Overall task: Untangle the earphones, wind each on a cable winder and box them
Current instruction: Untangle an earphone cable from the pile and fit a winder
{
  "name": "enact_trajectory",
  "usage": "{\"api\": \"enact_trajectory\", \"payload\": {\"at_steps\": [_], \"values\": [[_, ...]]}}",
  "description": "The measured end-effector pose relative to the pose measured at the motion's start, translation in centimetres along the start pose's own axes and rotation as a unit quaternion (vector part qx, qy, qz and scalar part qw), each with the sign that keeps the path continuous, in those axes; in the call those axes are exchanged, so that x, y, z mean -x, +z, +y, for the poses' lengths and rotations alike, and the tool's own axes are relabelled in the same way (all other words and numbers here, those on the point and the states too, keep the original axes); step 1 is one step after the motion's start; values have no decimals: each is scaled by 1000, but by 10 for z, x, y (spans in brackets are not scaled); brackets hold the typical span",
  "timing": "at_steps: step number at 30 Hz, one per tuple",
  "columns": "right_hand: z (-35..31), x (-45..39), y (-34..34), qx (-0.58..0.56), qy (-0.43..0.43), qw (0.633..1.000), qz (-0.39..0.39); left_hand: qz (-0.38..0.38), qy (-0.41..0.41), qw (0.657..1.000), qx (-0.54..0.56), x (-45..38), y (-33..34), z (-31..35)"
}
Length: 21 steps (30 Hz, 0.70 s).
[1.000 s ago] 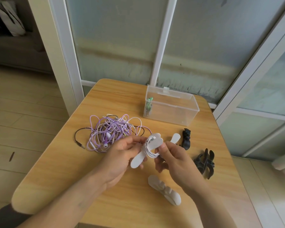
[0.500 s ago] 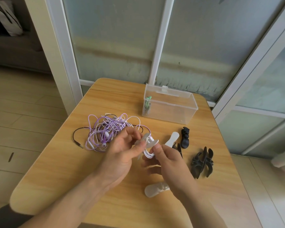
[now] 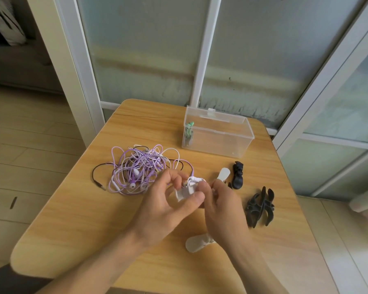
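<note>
Centrally, both hands' fingers pinching white winder (image 3: 186, 190) w/ cable, tangle (image 3: 138, 168) left, box (image 3: 217, 134) nr far edge.

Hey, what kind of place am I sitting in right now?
Probably a home, maybe an enclosed balcony: a small wooden table set against frosted glass panels, wood-look floor, and a sofa in the next room.

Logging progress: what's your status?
Both hands on white winder, earphone wound. Purple tangle waits left. Clear box open, unobstructed.

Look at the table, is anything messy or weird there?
Yes: the purple and white earphone cables lie in one knotted heap left of the hands, with a black cable looped through. The wooden table has a thin crack near its far edge.
</note>
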State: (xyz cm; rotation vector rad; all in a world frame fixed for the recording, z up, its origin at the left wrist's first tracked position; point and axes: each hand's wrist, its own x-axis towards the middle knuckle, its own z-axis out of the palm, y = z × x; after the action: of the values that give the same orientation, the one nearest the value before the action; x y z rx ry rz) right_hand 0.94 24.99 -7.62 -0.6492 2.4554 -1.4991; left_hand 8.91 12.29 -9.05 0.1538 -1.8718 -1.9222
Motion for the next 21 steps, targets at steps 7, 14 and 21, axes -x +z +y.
{"api": "enact_trajectory", "payload": {"at_steps": [7, 14, 21], "values": [[12, 3, 13, 183, -168, 958, 145, 24, -10, 982, -186, 3, 5, -10], [3, 12, 21, 194, -250, 933, 171, 123, 2, 977, -172, 5, 17, -17], [3, 20, 32, 155, -300, 930, 145, 166, 4, 970, -177, 4, 13, -13]]}}
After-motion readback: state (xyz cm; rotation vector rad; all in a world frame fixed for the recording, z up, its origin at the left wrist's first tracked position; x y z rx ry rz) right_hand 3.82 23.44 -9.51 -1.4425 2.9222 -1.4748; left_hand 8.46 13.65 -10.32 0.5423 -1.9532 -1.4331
